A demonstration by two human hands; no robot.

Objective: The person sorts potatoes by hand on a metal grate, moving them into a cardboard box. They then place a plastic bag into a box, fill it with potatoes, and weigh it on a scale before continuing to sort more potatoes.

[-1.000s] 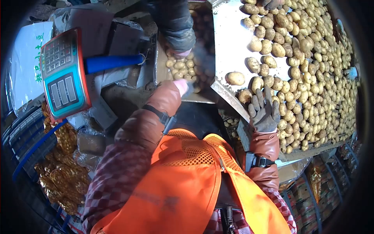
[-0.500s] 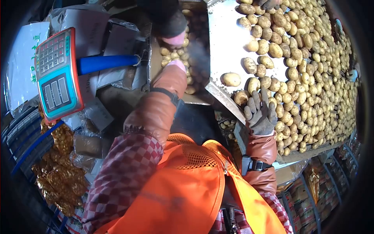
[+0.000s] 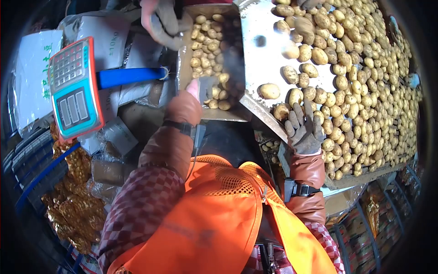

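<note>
My left hand (image 3: 203, 89), in a glove that shows pink and grey, is inside the cardboard box (image 3: 181, 68) near its lower left part, beside small potatoes (image 3: 207, 50). Its fingers are dark and blurred, so what they hold cannot be made out. My right hand (image 3: 305, 129), in a dirty grey glove, lies palm up with its fingers spread at the lower edge of the sorting table (image 3: 255, 50). It touches the potatoes (image 3: 340, 132) there and holds nothing.
A co-worker's gloved hand (image 3: 166, 27) is at the box's upper left corner. Another person's hand (image 3: 310, 3) is at the table's top. A scale with a keypad (image 3: 73, 89) and blue pole (image 3: 130, 76) stands left, over wrapped boxes (image 3: 102, 39). Golden netting (image 3: 75, 210) lies lower left.
My left hand has moved down and slightly left in the box. The co-worker's dark arm has drawn back up and left, uncovering more potatoes. My right hand has barely moved.
</note>
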